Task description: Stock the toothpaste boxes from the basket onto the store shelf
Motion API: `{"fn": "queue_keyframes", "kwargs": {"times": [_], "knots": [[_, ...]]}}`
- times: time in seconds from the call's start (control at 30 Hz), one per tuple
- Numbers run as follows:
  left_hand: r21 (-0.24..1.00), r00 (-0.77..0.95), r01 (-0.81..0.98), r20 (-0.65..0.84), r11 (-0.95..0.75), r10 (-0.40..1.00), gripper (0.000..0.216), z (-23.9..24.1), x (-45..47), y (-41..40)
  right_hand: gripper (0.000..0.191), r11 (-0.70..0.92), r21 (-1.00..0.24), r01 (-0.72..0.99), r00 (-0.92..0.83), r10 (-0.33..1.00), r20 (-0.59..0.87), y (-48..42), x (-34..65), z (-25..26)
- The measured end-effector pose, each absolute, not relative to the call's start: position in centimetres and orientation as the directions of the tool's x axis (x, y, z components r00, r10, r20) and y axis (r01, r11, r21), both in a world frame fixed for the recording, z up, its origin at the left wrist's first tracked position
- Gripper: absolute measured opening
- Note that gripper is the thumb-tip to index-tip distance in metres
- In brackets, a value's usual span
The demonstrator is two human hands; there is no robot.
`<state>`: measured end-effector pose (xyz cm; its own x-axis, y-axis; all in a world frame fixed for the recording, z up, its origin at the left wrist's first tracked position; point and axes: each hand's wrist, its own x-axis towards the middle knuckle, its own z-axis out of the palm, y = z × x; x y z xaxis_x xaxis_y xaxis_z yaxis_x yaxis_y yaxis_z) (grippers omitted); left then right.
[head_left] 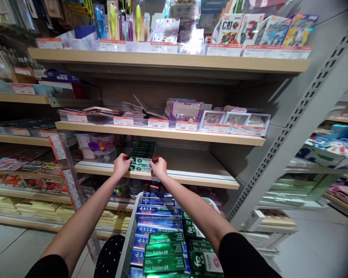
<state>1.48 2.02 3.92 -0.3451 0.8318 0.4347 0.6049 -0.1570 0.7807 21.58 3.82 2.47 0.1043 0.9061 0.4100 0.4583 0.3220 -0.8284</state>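
Observation:
Both my hands reach to a stack of green toothpaste boxes (141,154) on a wooden shelf (191,178). My left hand (121,164) grips the stack's left end and my right hand (159,167) grips its right end, fingers curled around the front boxes. Below my arms a white cart basket (127,239) holds several blue toothpaste boxes (158,213) and green Doc Golden boxes (165,251).
Clear plastic tubs (103,148) stand left of the stack. The shelf above (162,133) carries price tags and packaged items. A grey slotted upright (281,154) slants at the right. More shelves run left and right; floor tiles show at bottom right.

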Motion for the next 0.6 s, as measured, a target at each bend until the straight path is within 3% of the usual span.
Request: {"fn": "queue_keyframes", "kwargs": {"times": [0.6], "knots": [[0.734, -0.334, 0.671, 0.426, -0.106, 0.841, 0.026, 3.9, 1.6, 4.2, 0.011, 0.283, -0.868, 0.409, 0.131, 0.923, 0.362, 5.7, 21.6, 2.5]]}}
